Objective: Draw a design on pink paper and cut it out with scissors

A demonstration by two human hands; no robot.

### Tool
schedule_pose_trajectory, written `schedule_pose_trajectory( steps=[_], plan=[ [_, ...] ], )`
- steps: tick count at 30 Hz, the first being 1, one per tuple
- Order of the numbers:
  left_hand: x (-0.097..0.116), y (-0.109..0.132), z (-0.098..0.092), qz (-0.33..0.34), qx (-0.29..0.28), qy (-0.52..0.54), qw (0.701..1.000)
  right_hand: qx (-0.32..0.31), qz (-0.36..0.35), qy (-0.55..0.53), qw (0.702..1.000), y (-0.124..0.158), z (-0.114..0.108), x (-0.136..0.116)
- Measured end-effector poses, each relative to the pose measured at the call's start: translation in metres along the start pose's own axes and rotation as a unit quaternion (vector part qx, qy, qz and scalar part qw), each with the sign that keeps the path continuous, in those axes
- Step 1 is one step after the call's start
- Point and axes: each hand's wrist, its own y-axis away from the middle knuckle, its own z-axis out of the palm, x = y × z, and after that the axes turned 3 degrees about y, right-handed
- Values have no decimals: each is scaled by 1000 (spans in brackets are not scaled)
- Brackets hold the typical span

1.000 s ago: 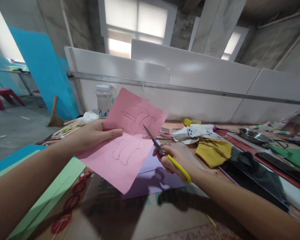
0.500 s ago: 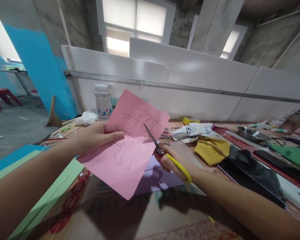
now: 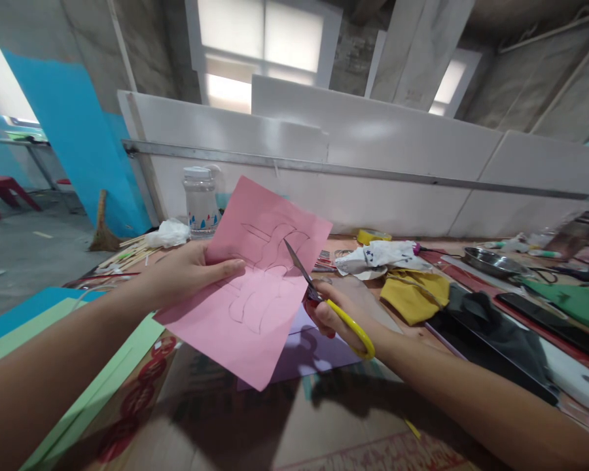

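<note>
My left hand (image 3: 194, 271) pinches the left edge of a pink sheet of paper (image 3: 255, 353), thumb on top, and holds it tilted above the table. Curved shapes are drawn in dark line on the sheet. In my right hand (image 3: 338, 314) is a pair of scissors (image 3: 349, 327) with yellow handles. One blade lies over the paper's face at its right side, near the drawn lines; the other blade seems hidden behind the sheet. A purple sheet (image 3: 324, 360) lies beneath on a cardboard surface (image 3: 235, 425).
Green sheets (image 3: 112, 373) and a blue sheet (image 3: 49, 297) lie at the left. A clear water bottle (image 3: 199, 196) stands behind, by thin sticks (image 3: 127, 255). To the right are a yellow cloth (image 3: 415, 297), a black phone (image 3: 550, 320) and a metal pan (image 3: 493, 261).
The pink paper's lower edge has shifted slightly to the right. Both hands keep their holds, and the scissors stay almost in place at the sheet's right side.
</note>
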Motion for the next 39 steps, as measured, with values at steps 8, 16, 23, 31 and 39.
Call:
schedule_pose_trajectory(
  steps=[8, 16, 23, 31, 39],
  plan=[
    [-1, 0, 0, -2, 16, -15, 1000, 5, 22, -25, 999, -2, 1, 5],
    [-4, -3, 4, 12, -3, 22, 1000, 22, 42, -53, 997, -2, 3, 9],
    [-1, -3, 5, -27, 49, 115, 992, 16, 44, -47, 998, -2, 3, 10],
    [-1, -1, 13, -31, 30, 150, 988, -28, 53, -66, 996, 1, 4, 10],
    [1, 0, 12, -66, 15, 160, 985, -2, 95, -72, 993, 1, 3, -3]
  ],
)
